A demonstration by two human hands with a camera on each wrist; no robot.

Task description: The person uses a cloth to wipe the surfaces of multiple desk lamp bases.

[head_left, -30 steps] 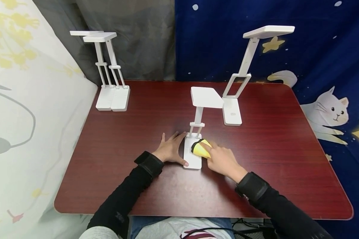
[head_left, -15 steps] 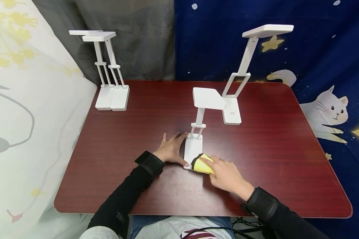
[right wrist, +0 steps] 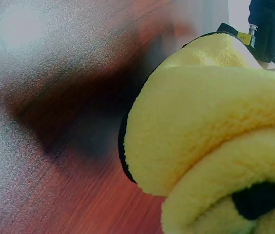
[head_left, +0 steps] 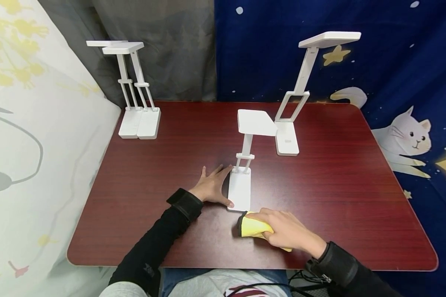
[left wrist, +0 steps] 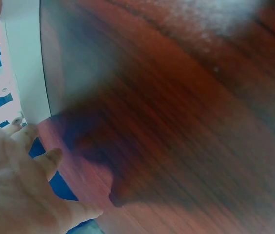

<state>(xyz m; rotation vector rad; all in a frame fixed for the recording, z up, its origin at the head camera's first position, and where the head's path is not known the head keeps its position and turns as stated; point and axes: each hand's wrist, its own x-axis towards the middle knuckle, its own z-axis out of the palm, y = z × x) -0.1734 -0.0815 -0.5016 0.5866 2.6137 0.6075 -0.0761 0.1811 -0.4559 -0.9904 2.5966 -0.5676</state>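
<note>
A white desk lamp [head_left: 239, 189] stands upright mid-table, its flat head over its base. My left hand [head_left: 212, 186] is at the left side of the base, fingers spread, thumb on the near corner and index finger at the far corner. In the left wrist view the base [left wrist: 28, 63] shows as a pale slab above the spread hand [left wrist: 15, 180]. Just in front of the lamp, low over the table, my right hand [head_left: 288, 231] grips a folded yellow cleaning cloth [head_left: 254, 227] with black edging. The plush cloth [right wrist: 196, 112] fills much of the right wrist view, with its folds visible.
Behind the lamp to the right stands another white desk lamp [head_left: 287, 140], raised higher. Two more lamps [head_left: 148, 123] stand side by side at the back left of the dark red table [head_left: 342, 185]. Grey and blue curtains [head_left: 260, 53] hang behind; cables run below the front edge.
My right hand has drawn the cloth from the middle of the lamp base toward the near edge and off it, over the table. The left hand has stayed at the base.
</note>
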